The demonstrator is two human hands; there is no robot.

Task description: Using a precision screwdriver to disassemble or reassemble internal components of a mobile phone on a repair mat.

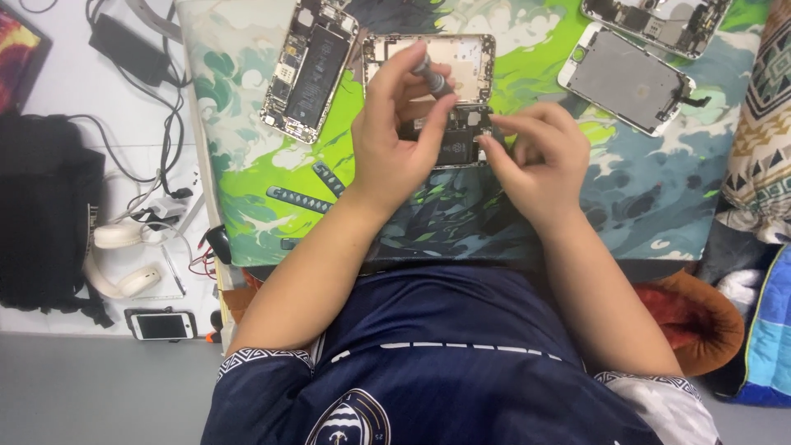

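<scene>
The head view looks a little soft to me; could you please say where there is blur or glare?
Head view: even light, no harsh glare; the left hand and its small screwdriver look slightly motion-soft; the opened phone stays fairly sharp.

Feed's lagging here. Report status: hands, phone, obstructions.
Left hand gripping screwdriver. Right hand pinching opened phone edge. Nothing blocking.

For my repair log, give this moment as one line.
left hand: holds small screwdriver | right hand: steadies opened phone | surface: patterned mat
</scene>
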